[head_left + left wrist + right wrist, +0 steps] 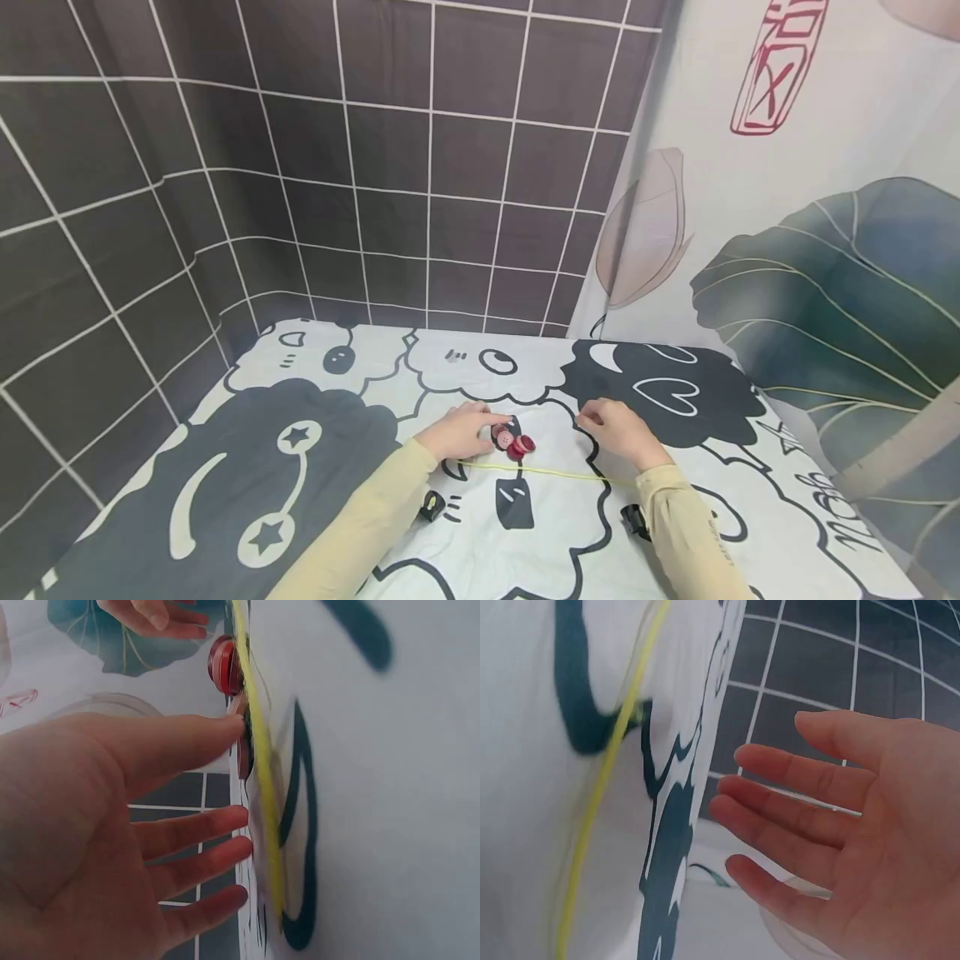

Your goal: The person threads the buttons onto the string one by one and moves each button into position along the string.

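Note:
A small cluster of red and pink buttons (526, 443) lies on the patterned cloth. My left hand (463, 429) is at the left side of this cluster, its index finger reaching over the far side. In the left wrist view, the thumb of the left hand (97, 802) meets the edge of a brownish-pink button (244, 754), and three other fingers are spread and nearly straight. A thin yellow cord (540, 472) runs across the cloth in front of the buttons, towards the right wrist. My right hand (855, 817) hovers to the right, holding nothing, fingers relaxed and apart.
The white cloth (480, 550) has black cartoon drawings printed on it. A dark curtain with a white grid (382, 217) hangs behind and to the left; a leaf-printed curtain (847, 275) hangs at the right. A small black device (432, 506) sits by each wrist.

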`<state>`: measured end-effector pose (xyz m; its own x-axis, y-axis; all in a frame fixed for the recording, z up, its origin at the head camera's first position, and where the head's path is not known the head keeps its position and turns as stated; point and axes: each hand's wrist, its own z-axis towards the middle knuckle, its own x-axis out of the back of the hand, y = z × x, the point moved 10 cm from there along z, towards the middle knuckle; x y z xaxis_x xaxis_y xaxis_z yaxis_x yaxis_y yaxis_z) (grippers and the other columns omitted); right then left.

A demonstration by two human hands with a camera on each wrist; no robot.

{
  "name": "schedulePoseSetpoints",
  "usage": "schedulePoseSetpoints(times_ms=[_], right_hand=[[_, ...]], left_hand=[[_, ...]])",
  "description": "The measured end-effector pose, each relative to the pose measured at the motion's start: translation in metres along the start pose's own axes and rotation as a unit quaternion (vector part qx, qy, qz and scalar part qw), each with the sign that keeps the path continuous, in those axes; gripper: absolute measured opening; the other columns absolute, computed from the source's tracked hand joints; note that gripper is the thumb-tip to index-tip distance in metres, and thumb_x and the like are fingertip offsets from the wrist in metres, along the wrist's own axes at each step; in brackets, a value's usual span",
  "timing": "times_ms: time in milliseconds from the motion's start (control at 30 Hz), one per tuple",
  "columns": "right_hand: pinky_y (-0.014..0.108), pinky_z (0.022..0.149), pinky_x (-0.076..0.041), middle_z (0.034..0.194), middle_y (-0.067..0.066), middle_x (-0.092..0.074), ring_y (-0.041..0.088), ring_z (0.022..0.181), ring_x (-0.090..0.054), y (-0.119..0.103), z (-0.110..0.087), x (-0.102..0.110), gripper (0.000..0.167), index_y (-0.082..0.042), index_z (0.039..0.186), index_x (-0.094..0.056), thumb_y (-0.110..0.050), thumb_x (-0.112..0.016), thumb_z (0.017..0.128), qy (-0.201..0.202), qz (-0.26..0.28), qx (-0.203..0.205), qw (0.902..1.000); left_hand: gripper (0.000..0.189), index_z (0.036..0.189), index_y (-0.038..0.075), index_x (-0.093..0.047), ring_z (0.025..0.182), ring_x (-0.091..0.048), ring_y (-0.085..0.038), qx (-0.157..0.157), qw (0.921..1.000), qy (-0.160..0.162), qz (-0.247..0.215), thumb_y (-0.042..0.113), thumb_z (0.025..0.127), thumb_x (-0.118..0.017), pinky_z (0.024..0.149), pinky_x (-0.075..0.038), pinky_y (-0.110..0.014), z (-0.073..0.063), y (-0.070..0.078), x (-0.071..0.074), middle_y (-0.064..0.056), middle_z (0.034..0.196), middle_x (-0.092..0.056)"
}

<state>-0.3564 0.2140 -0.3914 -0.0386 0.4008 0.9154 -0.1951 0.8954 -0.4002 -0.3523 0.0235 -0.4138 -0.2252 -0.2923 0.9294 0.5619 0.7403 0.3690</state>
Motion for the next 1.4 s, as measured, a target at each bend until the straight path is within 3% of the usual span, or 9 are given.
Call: schedulePoseSetpoints(times_ms=[233, 467, 567, 667, 800, 933, 1100, 1233, 1400], right_hand=[[0.031, 0.062, -0.046, 0.082, 0.003, -0.067, 0.013, 0.071, -0.056, -0.029, -0.002, -0.007, 0.015, -0.007, 0.091, -0.071, -0.018, -0.06, 0.092, -0.001, -0.01, 0.047, 0.9988], [0.03, 0.067, -0.05, 0.084, 0.0, -0.07, 0.012, 0.077, -0.062, -0.073, -0.008, -0.016, 0.01, -0.011, 0.089, -0.071, -0.015, -0.062, 0.09, -0.02, -0.022, 0.125, 0.9917], [0.028, 0.068, -0.05, 0.083, -0.001, -0.069, 0.011, 0.076, -0.061, -0.104, -0.014, -0.025, 0.008, -0.009, 0.089, -0.071, -0.013, -0.064, 0.089, -0.038, -0.027, 0.197, 0.9794], [0.024, 0.065, -0.047, 0.08, 0.001, -0.068, 0.009, 0.069, -0.057, -0.134, -0.019, -0.038, 0.005, -0.007, 0.088, -0.07, -0.008, -0.065, 0.087, -0.058, -0.052, 0.269, 0.9601], [0.024, 0.065, -0.049, 0.082, 0.004, -0.07, 0.012, 0.068, -0.058, -0.162, -0.018, -0.056, 0.009, -0.006, 0.088, -0.07, 0.0, -0.066, 0.083, -0.069, -0.106, 0.313, 0.9412], [0.027, 0.067, -0.052, 0.083, 0.005, -0.071, 0.015, 0.072, -0.063, -0.18, -0.014, -0.073, 0.011, -0.006, 0.087, -0.071, 0.002, -0.064, 0.083, -0.088, -0.133, 0.315, 0.9355], [0.027, 0.065, -0.05, 0.082, 0.002, -0.066, 0.013, 0.068, -0.059, -0.187, -0.001, -0.094, 0.004, -0.008, 0.088, -0.064, -0.005, -0.061, 0.088, -0.144, -0.122, 0.266, 0.9452], [0.029, 0.063, -0.043, 0.076, -0.004, -0.054, 0.009, 0.063, -0.047, -0.186, 0.008, -0.105, 0.009, -0.012, 0.084, -0.057, -0.013, -0.065, 0.087, -0.166, -0.132, 0.224, 0.9513], [0.043, 0.072, -0.047, 0.076, -0.007, -0.052, 0.009, 0.067, -0.048, -0.184, 0.015, -0.115, 0.012, -0.016, 0.082, -0.057, -0.02, -0.063, 0.091, -0.183, -0.153, 0.196, 0.951]], left_hand=[[0.048, 0.132, 0.018, -0.06, 0.11, -0.049, -0.025, 0.007, 0.9996, -0.016, 0.022, 0.014, 0.084, -0.067, 0.09, -0.04, -0.039, -0.001, -0.001, -0.005, -0.01, 0.126, -0.054], [0.048, 0.133, 0.02, -0.059, 0.114, -0.048, -0.024, 0.015, 0.9994, -0.025, 0.018, 0.017, 0.086, -0.067, 0.095, -0.039, -0.04, 0.002, -0.006, -0.007, -0.009, 0.13, -0.053], [0.046, 0.133, 0.021, -0.058, 0.113, -0.049, -0.024, 0.013, 0.9994, -0.029, 0.011, 0.013, 0.088, -0.063, 0.096, -0.04, -0.041, 0.002, -0.009, -0.007, -0.009, 0.129, -0.053], [0.045, 0.134, 0.02, -0.058, 0.113, -0.049, -0.024, 0.007, 0.9994, -0.034, 0.002, 0.006, 0.092, -0.054, 0.1, -0.04, -0.044, 0.002, -0.013, -0.007, -0.008, 0.128, -0.053], [0.05, 0.135, 0.017, -0.057, 0.122, -0.049, -0.028, -0.017, 0.9984, -0.038, -0.037, -0.003, 0.09, -0.046, 0.106, -0.038, -0.047, 0.003, -0.016, -0.003, -0.01, 0.134, -0.053], [0.053, 0.138, 0.016, -0.054, 0.133, -0.048, -0.03, -0.023, 0.9942, -0.046, -0.094, -0.004, 0.09, -0.043, 0.112, -0.036, -0.045, 0.003, -0.023, 0.001, -0.012, 0.141, -0.052], [0.051, 0.142, 0.015, -0.048, 0.131, -0.051, -0.029, -0.007, 0.9875, -0.058, -0.146, 0.001, 0.094, -0.044, 0.113, -0.036, -0.044, 0.001, -0.035, 0.004, -0.014, 0.139, -0.056], [0.058, 0.144, 0.015, -0.045, 0.128, -0.054, -0.03, 0.006, 0.9855, -0.061, -0.158, -0.002, 0.088, -0.043, 0.11, -0.039, -0.045, -0.002, -0.041, 0.007, -0.015, 0.134, -0.059], [0.062, 0.145, 0.015, -0.044, 0.127, -0.055, -0.029, 0.014, 0.9852, -0.06, -0.16, -0.003, 0.086, -0.043, 0.109, -0.039, -0.045, -0.004, -0.046, 0.01, -0.013, 0.131, -0.061]])
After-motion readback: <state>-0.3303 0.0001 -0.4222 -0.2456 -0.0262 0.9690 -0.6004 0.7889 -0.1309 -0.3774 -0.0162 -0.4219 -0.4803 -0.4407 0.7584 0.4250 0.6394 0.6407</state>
